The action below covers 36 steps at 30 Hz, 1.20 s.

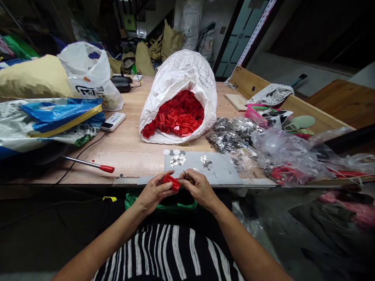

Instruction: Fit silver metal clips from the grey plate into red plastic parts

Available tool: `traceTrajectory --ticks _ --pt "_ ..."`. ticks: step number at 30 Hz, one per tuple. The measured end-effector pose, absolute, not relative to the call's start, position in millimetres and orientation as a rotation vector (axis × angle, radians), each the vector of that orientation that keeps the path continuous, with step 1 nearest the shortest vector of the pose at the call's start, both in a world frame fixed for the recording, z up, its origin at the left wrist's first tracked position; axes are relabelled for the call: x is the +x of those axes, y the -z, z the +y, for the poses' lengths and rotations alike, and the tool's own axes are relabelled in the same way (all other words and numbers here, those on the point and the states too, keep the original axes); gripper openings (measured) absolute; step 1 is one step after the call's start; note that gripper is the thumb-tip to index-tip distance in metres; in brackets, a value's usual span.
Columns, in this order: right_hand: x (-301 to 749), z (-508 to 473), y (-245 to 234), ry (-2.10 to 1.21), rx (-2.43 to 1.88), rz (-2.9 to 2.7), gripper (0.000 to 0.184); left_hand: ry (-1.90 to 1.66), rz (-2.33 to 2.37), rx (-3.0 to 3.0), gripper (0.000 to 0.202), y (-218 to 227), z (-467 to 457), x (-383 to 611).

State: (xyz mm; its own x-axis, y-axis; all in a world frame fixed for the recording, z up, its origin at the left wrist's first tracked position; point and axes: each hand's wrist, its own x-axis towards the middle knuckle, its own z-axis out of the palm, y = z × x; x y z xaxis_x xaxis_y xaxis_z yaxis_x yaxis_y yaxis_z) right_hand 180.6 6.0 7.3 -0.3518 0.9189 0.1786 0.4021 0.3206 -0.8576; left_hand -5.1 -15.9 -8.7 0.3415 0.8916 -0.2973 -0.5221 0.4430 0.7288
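Observation:
At the table's front edge my left hand [154, 193] is closed around a small red plastic housing [172, 182], its hollow side tilted up. Close against the housing's right end is my right hand [201, 190], its fingers pinched on a small dark pointed tool [190, 180], largely hidden by the fingers. Whether those fingertips also grip a metal piece cannot be made out. Just beyond the hands lies a grey mat [220, 166] with a pile of small flat metal pieces [177, 160] and a smaller cluster [206, 162] to its right.
A white woven sack [209, 84] lies open towards me, full of red plastic parts [178, 115]. Clear bags of metal pieces [234, 144] crowd the right. A rod with a red handle [107, 168], a white power strip [113, 121] and bulky bags [52, 117] occupy the left.

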Motion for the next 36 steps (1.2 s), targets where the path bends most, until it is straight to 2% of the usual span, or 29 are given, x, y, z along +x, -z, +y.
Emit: traceTrajectory --ticks 16,19,22,26,30,36 --pt "185 2 -9 -1.095 -1.01 -2.065 0.006 -1.02 0.831 0.74 0.048 2 -13 -4" --pt "188 2 -7 -1.145 -1.103 -1.989 0.014 -1.011 0.832 0.787 0.048 4 -12 -5" --pt "193 3 -5 -1.052 -1.163 -1.992 0.026 -1.032 0.833 0.864 0.048 9 -11 -7" --pt "195 5 3 -0.834 -1.224 -2.091 0.031 -1.075 0.928 1.122 0.041 17 -5 -8" --pt "190 8 12 -0.735 -1.308 -2.14 0.03 -1.116 1.124 1.478 0.033 23 7 -10" --pt "184 13 16 -0.659 -1.367 -2.175 0.019 -1.047 1.167 1.555 0.039 32 23 -14"
